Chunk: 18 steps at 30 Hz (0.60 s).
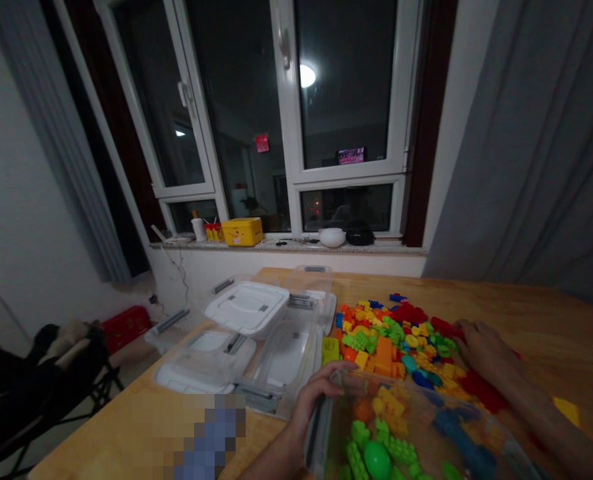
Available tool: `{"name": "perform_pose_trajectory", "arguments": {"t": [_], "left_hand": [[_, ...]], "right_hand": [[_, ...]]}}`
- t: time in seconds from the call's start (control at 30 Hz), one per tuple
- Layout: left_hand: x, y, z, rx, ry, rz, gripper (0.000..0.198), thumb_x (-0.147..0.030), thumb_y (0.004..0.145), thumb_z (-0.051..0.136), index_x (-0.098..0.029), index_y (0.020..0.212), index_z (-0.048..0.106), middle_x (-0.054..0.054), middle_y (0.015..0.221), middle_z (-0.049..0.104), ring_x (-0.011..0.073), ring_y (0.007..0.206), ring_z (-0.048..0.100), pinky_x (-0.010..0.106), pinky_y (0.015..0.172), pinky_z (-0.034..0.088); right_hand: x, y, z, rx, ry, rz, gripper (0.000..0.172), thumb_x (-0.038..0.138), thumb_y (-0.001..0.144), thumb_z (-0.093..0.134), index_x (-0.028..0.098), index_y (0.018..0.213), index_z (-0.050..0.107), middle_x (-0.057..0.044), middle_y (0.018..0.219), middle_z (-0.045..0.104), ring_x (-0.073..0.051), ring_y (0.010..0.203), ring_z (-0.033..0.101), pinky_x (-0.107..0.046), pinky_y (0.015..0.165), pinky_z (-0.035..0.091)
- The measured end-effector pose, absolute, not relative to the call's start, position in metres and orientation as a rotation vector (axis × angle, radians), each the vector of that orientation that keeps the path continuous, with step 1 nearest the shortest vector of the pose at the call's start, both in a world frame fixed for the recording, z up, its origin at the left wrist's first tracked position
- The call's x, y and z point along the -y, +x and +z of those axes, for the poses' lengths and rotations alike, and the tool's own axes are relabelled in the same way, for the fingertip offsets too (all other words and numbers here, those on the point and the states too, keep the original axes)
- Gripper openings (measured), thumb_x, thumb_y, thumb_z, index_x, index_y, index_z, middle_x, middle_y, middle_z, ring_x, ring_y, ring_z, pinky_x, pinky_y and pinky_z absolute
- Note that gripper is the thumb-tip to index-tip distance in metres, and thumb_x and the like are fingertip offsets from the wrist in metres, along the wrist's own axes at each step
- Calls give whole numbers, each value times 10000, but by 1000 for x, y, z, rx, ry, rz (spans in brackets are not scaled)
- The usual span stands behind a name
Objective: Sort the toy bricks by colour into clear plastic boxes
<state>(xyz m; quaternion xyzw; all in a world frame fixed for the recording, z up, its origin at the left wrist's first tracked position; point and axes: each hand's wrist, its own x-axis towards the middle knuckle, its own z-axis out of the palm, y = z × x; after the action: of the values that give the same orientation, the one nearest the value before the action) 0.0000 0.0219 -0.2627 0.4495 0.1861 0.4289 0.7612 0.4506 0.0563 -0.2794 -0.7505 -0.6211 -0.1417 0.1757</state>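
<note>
head view, bin (325, 427) in left hand (317, 393), blocks (383, 353) beyond

A home room, shown by grey curtains (521, 147), a windowsill (296, 247) and toy bricks (383, 353).

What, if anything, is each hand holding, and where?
Left hand: clear plastic bin, by the rim at its far left corner. Right hand: at red toy block; grip can't be told.
</note>
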Motion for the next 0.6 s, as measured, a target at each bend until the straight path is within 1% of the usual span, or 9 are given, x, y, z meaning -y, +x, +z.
{"name": "perform_pose_trajectory", "arguments": {"t": [0.1,0.17,0.27,0.43,0.5,0.6], "left_hand": [[-24,-1,-265,-419,987,930,288,-266,644,725,-252,926,782,71,1234,753,380,1389,536,439,1172,352],[-24,-1,-265,-422,992,927,292,-271,646,718,-248,930,783,72,1249,747,378,1395,533,435,1172,354],[-24,-1,-264,-399,996,916,317,-284,664,713,-239,969,782,75,1267,739,380,1399,533,441,1179,353],[-24,1,-266,-347,1013,945,307,-264,679,722,-229,980,774,78,1278,737,369,1395,537,427,1189,347],[-24,1,-266,-341,1014,945,309,-271,690,716,-230,990,776,76,1289,734,369,1400,535,430,1192,342],[-23,1,-265,-336,999,930,316,-283,696,713,-238,1000,785,74,1282,741,372,1400,534,432,1185,345]], "right_hand": [[-54,448,-277,1778,-2168,-383,364,272,1005,355,148,1025,697,-205,994,803,-332,928,769,-418,816,569],[-53,446,-276,1785,-2192,-368,378,279,1008,352,166,1017,712,-194,1021,824,-323,928,783,-416,806,572],[-54,444,-277,1806,-2224,-343,396,287,988,385,174,1102,748,-200,1127,836,-350,991,792,-453,840,576],[-55,441,-279,1834,-2270,-268,414,284,924,464,161,1188,759,-221,1093,852,-416,1028,794,-530,894,564],[-55,441,-278,1835,-2260,-243,401,278,906,490,165,1185,754,-211,1095,855,-407,1040,793,-524,912,559],[-55,442,-274,1810,-2209,-215,340,267,876,539,199,1122,764,-166,1038,869,-369,1019,797,-484,930,553]]}}
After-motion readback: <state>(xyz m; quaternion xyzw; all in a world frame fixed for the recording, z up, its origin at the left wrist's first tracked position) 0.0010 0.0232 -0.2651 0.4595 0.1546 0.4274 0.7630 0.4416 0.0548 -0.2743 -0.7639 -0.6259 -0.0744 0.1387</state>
